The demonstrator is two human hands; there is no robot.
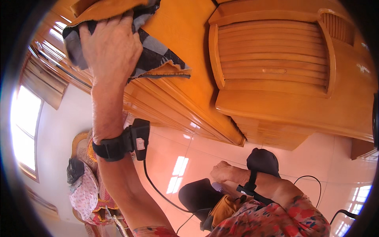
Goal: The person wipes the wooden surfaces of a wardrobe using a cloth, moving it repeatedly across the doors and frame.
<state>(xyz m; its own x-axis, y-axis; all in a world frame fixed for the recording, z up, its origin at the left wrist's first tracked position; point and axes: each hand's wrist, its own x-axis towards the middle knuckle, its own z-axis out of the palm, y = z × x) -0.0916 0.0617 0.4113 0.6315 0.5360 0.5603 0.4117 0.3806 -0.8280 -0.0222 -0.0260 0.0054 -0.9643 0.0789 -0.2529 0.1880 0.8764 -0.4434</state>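
Observation:
My left hand point(111, 47) presses down on a black-and-grey checked cloth point(157, 49) with a mustard-coloured reverse side. Its fingertips are covered by a fold of that cloth. Under the cloth lies a glossy orange-brown wooden surface point(177, 26). A black strap with a small device point(140, 139) is around my left wrist. My right hand point(222, 171) is held low near my dark-clothed knees, with the fingers curled in and nothing visible in them. Beside my lap hangs a mustard cloth point(223, 209) with a grey part.
Adjoining the surface is a wooden furniture piece with a slatted panel point(272, 56) and a projecting lower edge point(281, 109). Cables point(154, 183) run from the wrist device toward my lap. Glossy tiles point(165, 148) cover the floor. A patterned chair point(81, 145) bearing a spotted bundle point(84, 189) stands left.

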